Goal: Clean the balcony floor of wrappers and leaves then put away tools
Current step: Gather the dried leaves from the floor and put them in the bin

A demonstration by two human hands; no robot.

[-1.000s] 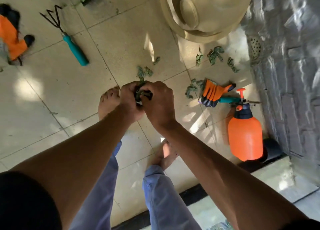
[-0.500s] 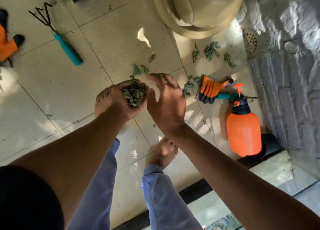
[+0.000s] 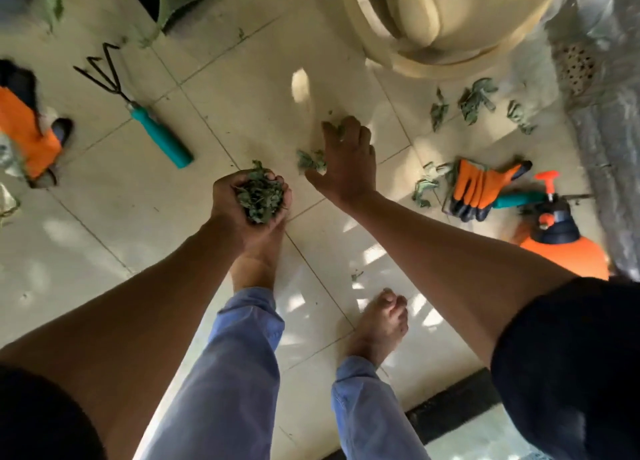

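In left hand [image 3: 247, 203], crumpled green leaves [image 3: 260, 196]

— How is the light falling here?

— Warm daylight is reaching the tiled floor [image 3: 242, 106] in dappled patches; bright flecks are lying near the middle and at 5 o'clock, and one oval spot is glowing toward 12 o'clock.

— Any glare?

— The stone wall [image 3: 609, 120] at 2 o'clock is washing out into pale streaks, and the pot [image 3: 443, 19] at 1 o'clock is looking soft and overlit.

— Is it sharp?

— Not quite. Motion blur is smearing the corners, worst at 10 and 2 o'clock, while the middle is staying fairly crisp. The wide lens is bending the tile lines outward, and the dark sleeves are sinking into shadow at 4 and 8 o'clock.
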